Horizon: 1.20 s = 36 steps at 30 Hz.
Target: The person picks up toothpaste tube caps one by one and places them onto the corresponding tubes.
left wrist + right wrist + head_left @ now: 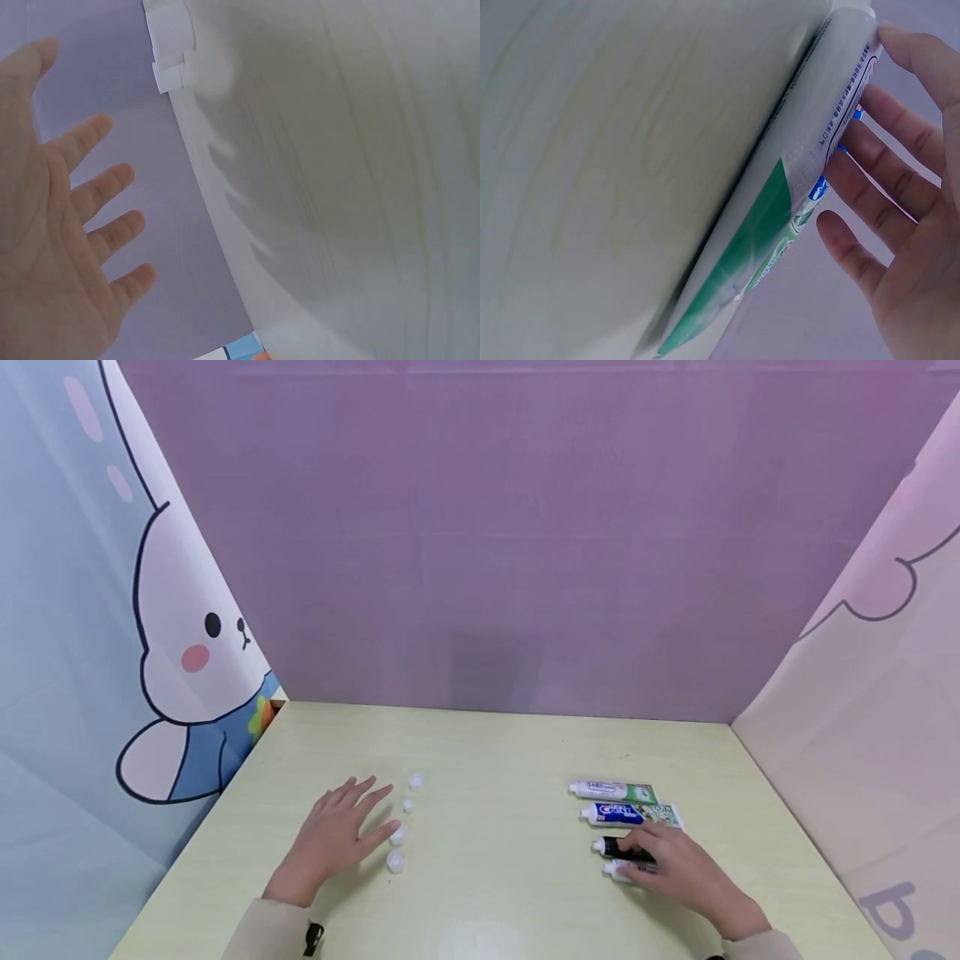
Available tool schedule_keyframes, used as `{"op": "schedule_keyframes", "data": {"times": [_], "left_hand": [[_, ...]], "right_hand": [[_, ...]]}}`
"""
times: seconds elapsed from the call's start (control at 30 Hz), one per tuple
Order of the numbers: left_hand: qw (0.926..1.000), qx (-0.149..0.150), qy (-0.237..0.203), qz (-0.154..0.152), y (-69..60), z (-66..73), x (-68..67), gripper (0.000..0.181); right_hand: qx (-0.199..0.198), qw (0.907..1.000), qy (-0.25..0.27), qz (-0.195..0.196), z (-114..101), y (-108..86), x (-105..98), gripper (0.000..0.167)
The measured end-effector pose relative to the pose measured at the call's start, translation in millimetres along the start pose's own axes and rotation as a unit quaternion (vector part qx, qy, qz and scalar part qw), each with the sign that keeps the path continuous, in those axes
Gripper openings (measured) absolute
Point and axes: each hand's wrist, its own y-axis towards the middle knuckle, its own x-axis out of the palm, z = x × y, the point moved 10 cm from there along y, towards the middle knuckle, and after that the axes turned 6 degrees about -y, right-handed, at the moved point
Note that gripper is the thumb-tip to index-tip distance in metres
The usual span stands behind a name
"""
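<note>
Fingers spread, my left hand (333,839) (56,217) is palm-down beside a column of small white caps (395,861) (171,31), its thumb tip at one cap (397,837); it holds nothing. Four toothpaste tubes lie in a stack of rows at the right, caps' ends leftward: a green-and-white tube (613,791), a blue Crest tube (626,814), a black tube (611,847) and a white tube (617,871) (806,124). Over the two nearest is my right hand (686,872) (911,202), fingers loosely bent, thumb at the white one. It partly covers both tubes.
The pale table (487,827) has a purple backdrop (480,543) behind it. At the left hangs a blue cloth with a rabbit print (195,693), and a pale pink cloth (870,735) borders the right side. Bare tabletop lies between the caps and tubes.
</note>
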Motion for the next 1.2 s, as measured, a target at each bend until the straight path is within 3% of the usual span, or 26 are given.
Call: {"op": "schedule_keyframes", "data": {"times": [0.23,0.63,0.97,1.2], "left_hand": [[1.0000,0.002,-0.003,-0.002,0.1,2.0,1.3,0.060],[0.9984,0.010,-0.050,-0.023,3.4,4.6,7.7,0.060],[0.9982,0.035,-0.048,-0.011,4.9,11.5,0.6,0.057],[0.9982,0.035,-0.046,-0.015,4.5,14.5,-0.7,0.055]], "right_hand": [[0.012,0.9992,0.015,-0.036,1.1,-3.3,7.1,0.027],[0.006,0.9955,0.002,-0.094,0.4,-7.2,20.9,0.027],[-0.037,0.9967,0.009,-0.072,-10.3,-3.0,14.0,0.030],[-0.064,0.9967,0.016,-0.048,-21.7,2.6,10.2,0.028]]}}
